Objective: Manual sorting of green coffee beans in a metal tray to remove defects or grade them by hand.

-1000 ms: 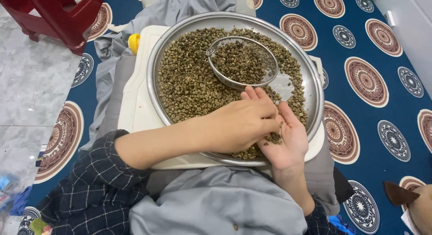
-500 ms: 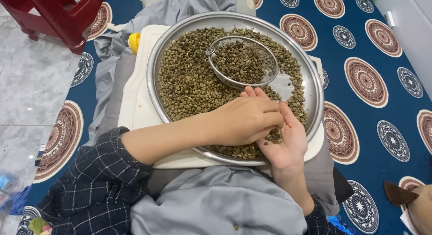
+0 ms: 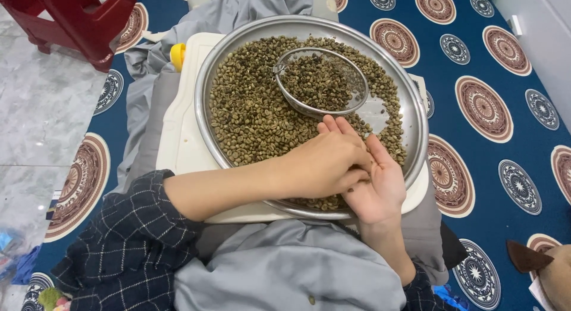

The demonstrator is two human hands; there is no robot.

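The left hand (image 3: 324,165) is picking through olive-green beans cupped in the open right hand (image 3: 376,189), at five o'clock on the round steel tray (image 3: 205,117); judging by this, sorting is underway, needing fine pinching next.

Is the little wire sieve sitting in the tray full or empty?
Partly full: the sieve holds beans below its rim, upright in the tray.

a red plastic stool (image 3: 77,19) stands on grey marble floor (image 3: 41,114) beside a blue patterned mat (image 3: 505,138).
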